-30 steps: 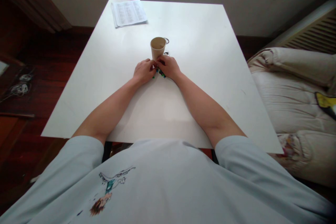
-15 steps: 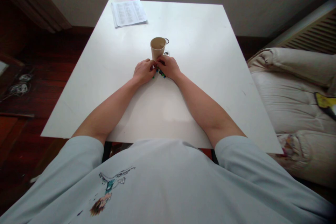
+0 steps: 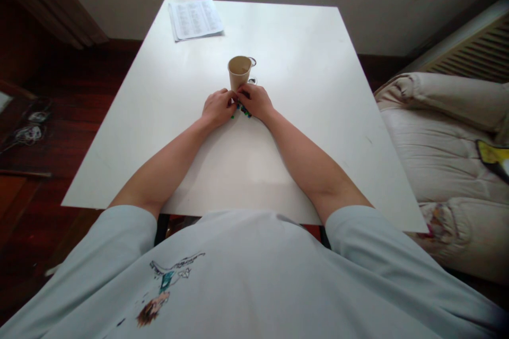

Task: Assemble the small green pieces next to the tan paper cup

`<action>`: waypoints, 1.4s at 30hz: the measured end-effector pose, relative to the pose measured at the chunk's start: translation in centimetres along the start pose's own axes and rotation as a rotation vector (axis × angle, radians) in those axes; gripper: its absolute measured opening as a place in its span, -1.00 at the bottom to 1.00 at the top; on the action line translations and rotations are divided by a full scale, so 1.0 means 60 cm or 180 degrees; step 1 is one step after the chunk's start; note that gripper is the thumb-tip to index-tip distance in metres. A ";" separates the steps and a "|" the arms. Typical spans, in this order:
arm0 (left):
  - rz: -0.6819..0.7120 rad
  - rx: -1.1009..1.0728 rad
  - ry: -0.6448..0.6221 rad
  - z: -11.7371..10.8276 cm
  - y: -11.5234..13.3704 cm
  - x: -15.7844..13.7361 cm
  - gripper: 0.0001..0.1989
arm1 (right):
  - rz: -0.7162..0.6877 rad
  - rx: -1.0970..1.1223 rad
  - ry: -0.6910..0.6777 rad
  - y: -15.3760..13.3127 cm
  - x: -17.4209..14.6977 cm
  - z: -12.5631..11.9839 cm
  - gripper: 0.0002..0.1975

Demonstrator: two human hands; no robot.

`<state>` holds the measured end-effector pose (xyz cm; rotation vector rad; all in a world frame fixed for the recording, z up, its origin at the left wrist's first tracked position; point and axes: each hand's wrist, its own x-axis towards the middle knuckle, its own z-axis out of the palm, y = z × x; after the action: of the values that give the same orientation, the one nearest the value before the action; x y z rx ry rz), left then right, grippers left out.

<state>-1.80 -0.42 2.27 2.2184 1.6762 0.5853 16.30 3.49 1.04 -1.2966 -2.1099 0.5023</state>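
A tan paper cup (image 3: 239, 79) stands upright on the white table (image 3: 246, 169), just beyond my hands. My left hand (image 3: 218, 106) is at the cup's near left side, with thumb and fingers closed together. Its fingertips meet those of my right hand (image 3: 259, 100), which is also pinched in front of the cup. Whatever lies between the fingertips is too small and covered to make out. Small green, blue and dark bead-like pieces (image 3: 246, 112) lie on the tabletop beneath and between the hands. A round, ring-like object (image 3: 252, 81) shows partly behind my right hand.
Printed sheets of paper (image 3: 196, 20) lie at the table's far left corner. To the right of the table is a cream padded sofa (image 3: 433, 153) with a yellow and black item (image 3: 493, 154) on it. White cables (image 3: 32, 132) rest on the wooden floor at left.
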 end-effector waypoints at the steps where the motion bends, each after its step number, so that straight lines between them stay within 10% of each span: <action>1: 0.0018 -0.0006 0.0011 0.001 -0.001 0.001 -0.70 | 0.0030 -0.0011 0.0004 0.002 0.000 0.001 -0.74; 42: 0.0033 -0.0014 0.0043 0.006 -0.007 0.002 -0.70 | 0.0032 0.0053 0.0068 0.010 0.001 0.007 -0.72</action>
<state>-1.96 -0.20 1.80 2.2262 1.6694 0.6073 16.42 3.82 0.40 -1.2984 -2.0784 0.5070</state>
